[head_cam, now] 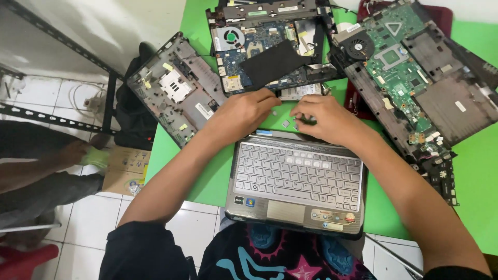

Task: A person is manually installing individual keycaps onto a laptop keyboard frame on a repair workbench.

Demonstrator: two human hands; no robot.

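Nearest, a silver laptop base with grey keyboard (296,179) lies on the green table (477,171). Just beyond its far edge, the left hand (246,111) rests half-curled, holding nothing visible. The right hand (324,116) pinches narrowly at small grey pieces (287,123), apparently sorting fasteners; picking one calls for a fine fingertip grip. Farther off lies an exposed blue motherboard (259,46).

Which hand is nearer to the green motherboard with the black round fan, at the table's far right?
Right. The right hand lies just left of and below the green motherboard, close to its casing's edge. The left hand sits farther left, beyond the right hand, under the blue motherboard.
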